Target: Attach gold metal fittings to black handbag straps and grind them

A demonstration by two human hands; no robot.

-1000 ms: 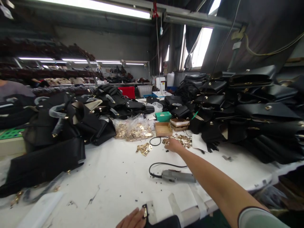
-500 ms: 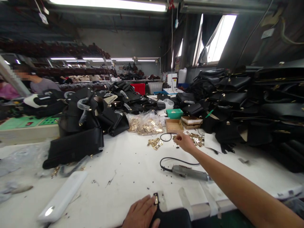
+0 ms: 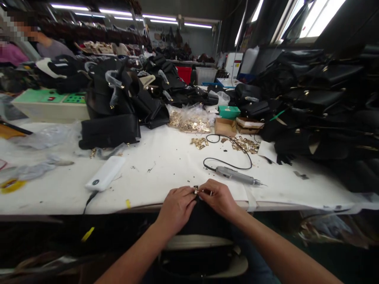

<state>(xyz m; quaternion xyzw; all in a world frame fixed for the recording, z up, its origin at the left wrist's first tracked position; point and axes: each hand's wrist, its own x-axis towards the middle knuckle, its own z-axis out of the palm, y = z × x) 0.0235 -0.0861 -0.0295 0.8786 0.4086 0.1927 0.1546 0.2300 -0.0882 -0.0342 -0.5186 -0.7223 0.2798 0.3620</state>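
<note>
A black leather bag (image 3: 207, 221) hangs over the near table edge and lap, with a pale trim along its opening. My left hand (image 3: 177, 208) is closed on the bag near its narrow tab, thumb on the leather and fingers at the tab's side. At the tab's end a small gold metal fitting (image 3: 196, 191) shows between both hands. My right hand (image 3: 218, 198) pinches at this fitting with thumb and fingertips; its fingers partly hide the piece. Beyond the right hand lies a grey electric screwdriver (image 3: 237, 175), its bit pointing right.
Gold fittings lie loose in two piles (image 3: 244, 144) near an open cardboard box (image 3: 225, 127) and plastic bags of fittings (image 3: 191, 119). Black bags are stacked along the right (image 3: 319, 102) and left back (image 3: 109, 130). A white power bank (image 3: 106, 173) with a cable lies left.
My right hand has come back from the pile of gold fittings to the tab beside my left hand. The view has tilted down, showing more of the bag.
</note>
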